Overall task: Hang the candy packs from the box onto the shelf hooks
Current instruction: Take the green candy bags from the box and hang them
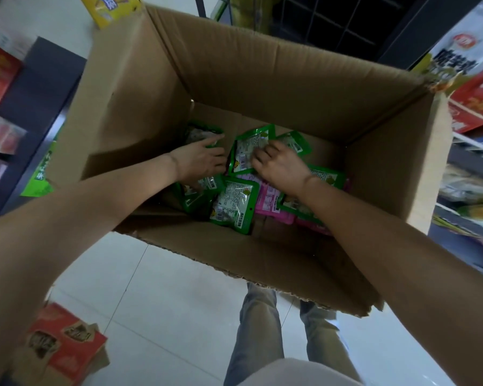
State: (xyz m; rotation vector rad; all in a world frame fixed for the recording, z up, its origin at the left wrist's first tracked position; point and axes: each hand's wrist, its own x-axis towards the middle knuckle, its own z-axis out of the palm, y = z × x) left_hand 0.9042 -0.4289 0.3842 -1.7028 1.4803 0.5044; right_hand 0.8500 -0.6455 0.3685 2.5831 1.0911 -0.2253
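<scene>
both hands were down in the cardboard box [262, 79]: left hand [198, 160] lay flat-fingered on green candy packs [234, 203], right hand [279, 162] curled onto one green pack [247, 153]. gathering step; next, lift some toward the hooks, which were unseen.

One box [262, 79], two hands, several candy packs [233, 204].

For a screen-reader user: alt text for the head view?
Both hands, left hand and right hand, reach into an open brown cardboard box on a pale tiled floor, the right gathering a green candy pack among green and pink ones.
</scene>
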